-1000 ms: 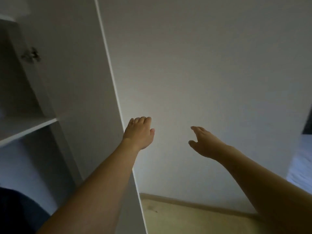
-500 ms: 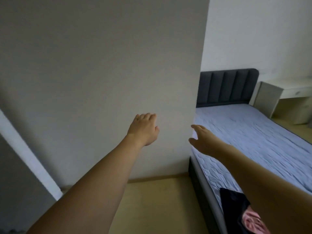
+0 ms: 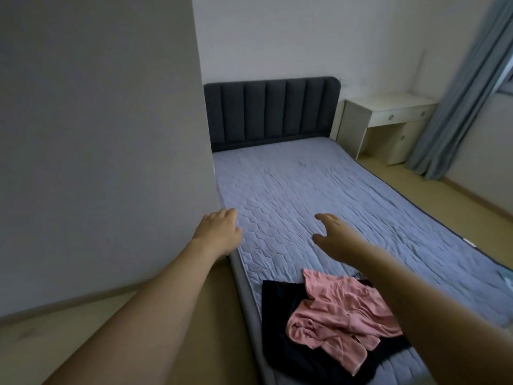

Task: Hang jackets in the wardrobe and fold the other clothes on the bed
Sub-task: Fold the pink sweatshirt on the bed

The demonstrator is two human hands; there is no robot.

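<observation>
Turning from the wardrobe, both empty, loosely spread hands, left hand [image 3: 219, 232] and right hand [image 3: 337, 238], now face the bed [image 3: 319, 190], where 2 garments, pink garment [image 3: 341, 315] over black garment [image 3: 280, 337], likely await folding.

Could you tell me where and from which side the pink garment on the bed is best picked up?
Probably by the upper corner of the pink garment, coming from above with the right hand, which is nearest. That corner lies flat and free on the bed, while the lower part is crumpled over the black garment, so gripping there might drag both.
</observation>
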